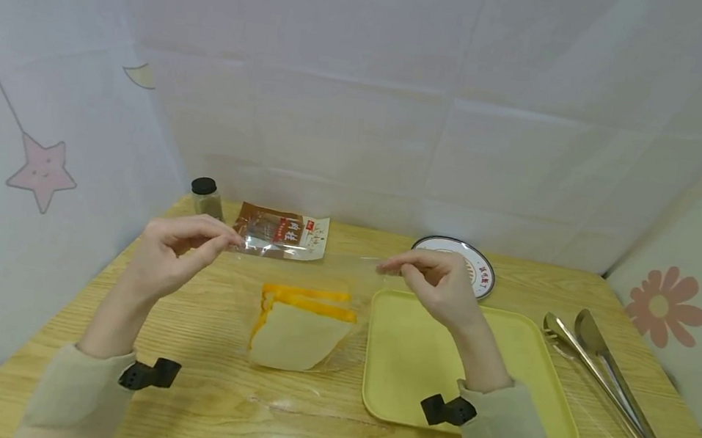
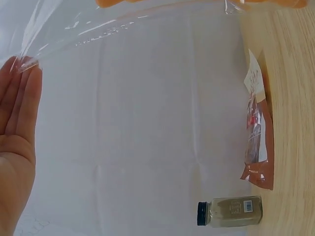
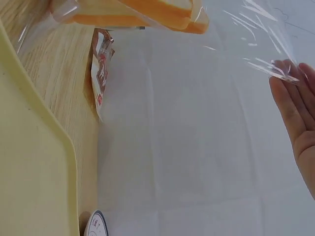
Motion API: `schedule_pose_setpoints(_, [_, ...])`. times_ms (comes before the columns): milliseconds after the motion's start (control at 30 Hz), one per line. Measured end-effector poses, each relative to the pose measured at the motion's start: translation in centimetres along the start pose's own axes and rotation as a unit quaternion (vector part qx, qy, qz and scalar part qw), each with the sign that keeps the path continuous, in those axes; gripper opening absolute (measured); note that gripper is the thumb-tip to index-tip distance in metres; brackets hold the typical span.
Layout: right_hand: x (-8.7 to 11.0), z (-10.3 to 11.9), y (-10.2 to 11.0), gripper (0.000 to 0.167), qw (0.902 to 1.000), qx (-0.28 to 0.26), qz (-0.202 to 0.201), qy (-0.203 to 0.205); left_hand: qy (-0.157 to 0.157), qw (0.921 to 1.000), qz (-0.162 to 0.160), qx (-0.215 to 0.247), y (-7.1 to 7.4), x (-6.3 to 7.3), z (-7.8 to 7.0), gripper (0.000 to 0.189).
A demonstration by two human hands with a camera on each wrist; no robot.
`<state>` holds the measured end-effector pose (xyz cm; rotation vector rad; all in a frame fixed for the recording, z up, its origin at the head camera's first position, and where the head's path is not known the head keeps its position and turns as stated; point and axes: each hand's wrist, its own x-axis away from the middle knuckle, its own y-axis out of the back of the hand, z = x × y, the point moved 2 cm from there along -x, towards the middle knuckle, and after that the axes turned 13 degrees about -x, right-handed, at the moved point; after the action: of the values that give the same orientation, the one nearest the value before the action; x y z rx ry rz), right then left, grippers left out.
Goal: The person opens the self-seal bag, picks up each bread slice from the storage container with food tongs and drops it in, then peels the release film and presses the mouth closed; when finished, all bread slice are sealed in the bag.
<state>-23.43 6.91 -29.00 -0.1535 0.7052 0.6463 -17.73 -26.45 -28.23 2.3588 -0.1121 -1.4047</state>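
Observation:
A clear plastic bag (image 1: 304,270) hangs between my two hands, stretched along its top edge. Inside it are slices of bread (image 1: 302,335) with orange-yellow crusts, lying in the lower part of the bag. My left hand (image 1: 169,254) pinches the bag's upper left corner between thumb and fingertips. At the upper right corner, my right hand (image 1: 438,286) pinches the film the same way. Both wrist views show the fingertips gathering the film, with the bread (image 3: 157,12) hanging beside the hand in the right wrist view.
A yellow tray (image 1: 464,367) lies at the right, with metal tongs (image 1: 621,391) beyond it. Behind stand a white plate (image 1: 483,277) with a dark rim, a brown-and-white packet (image 1: 315,236) and a black-capped jar (image 1: 209,204). A white curtain (image 1: 361,139) closes off the back.

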Motion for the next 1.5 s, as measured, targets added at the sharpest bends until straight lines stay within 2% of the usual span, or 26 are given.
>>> schedule_pose_setpoints(133, [0.0,0.0,-0.7,0.007,0.9966,0.063,-0.053,-0.013,0.012,0.9965,-0.03,-0.077,-0.5,-0.4,-0.2,0.018])
schedule_pose_setpoints(200, [0.0,0.0,-1.0,0.003,0.9924,0.094,-0.076,-0.021,0.017,0.99,-0.043,-0.133,-0.7,-0.5,-0.4,0.023])
schedule_pose_setpoints(267, [0.0,0.1,-1.3,0.003,0.9873,0.124,-0.093,-0.032,0.021,0.9802,-0.053,-0.19,-0.9,-0.6,-0.5,0.026])
schedule_pose_setpoints(333, [-0.1,0.2,-1.6,0.004,0.9837,0.144,-0.102,-0.037,0.032,0.9714,-0.057,-0.228,-1.0,-0.6,-0.6,0.026])
schedule_pose_setpoints(400, [-0.1,0.2,-1.7,0.005,0.9812,0.156,-0.106,-0.039,0.059,0.9659,-0.056,-0.246,-1.0,-0.5,-0.7,0.024])
schedule_pose_setpoints(467, [-0.2,0.3,-1.8,0.005,0.9803,0.159,-0.109,-0.043,0.095,0.9628,-0.052,-0.248,-1.0,-0.4,-0.8,0.023])
schedule_pose_setpoints(600, [-0.2,0.4,-1.7,0.006,0.9806,0.152,-0.109,-0.058,0.16,0.9621,-0.035,-0.218,-0.8,-0.3,-0.8,0.022])
schedule_pose_setpoints(733, [-0.2,0.4,-1.6,0.008,0.9807,0.136,-0.114,-0.082,0.194,0.9584,-0.016,-0.208,-0.6,-0.2,-0.8,0.024])
schedule_pose_setpoints(867, [-0.3,0.5,-1.5,0.021,0.9773,0.117,-0.129,-0.12,0.226,0.9459,-0.007,-0.233,-0.6,-0.2,-1.1,0.023])
schedule_pose_setpoints(967, [-0.4,0.7,-1.5,0.024,0.9736,0.127,-0.13,-0.138,0.246,0.9362,0.002,-0.251,-0.6,-0.3,-1.2,0.018])
schedule_pose_setpoints(1033, [-0.4,0.7,-1.5,0.022,0.9726,0.139,-0.123,-0.141,0.257,0.9341,0.009,-0.248,-0.5,-0.3,-1.2,0.013])
schedule_pose_setpoints(1133, [-0.5,0.7,-1.4,0.015,0.9739,0.139,-0.112,-0.14,0.271,0.9371,0.015,-0.219,-0.4,-0.2,-1.1,0.008])
schedule_pose_setpoints(1267, [-0.4,0.7,-1.3,0.009,0.9759,0.112,-0.107,-0.153,0.29,0.9395,0.011,-0.182,-0.2,0.0,-0.7,0.009])
schedule_pose_setpoints(1400, [-0.4,0.6,-1.1,0.008,0.9749,0.093,-0.107,-0.172,0.311,0.9349,-0.003,-0.17,-0.3,0.3,-0.4,0.013])
schedule_pose_setpoints(1500, [-0.4,0.7,-1.0,0.009,0.9749,0.084,-0.105,-0.177,0.312,0.9333,-0.014,-0.177,-0.5,0.4,-0.3,0.012])
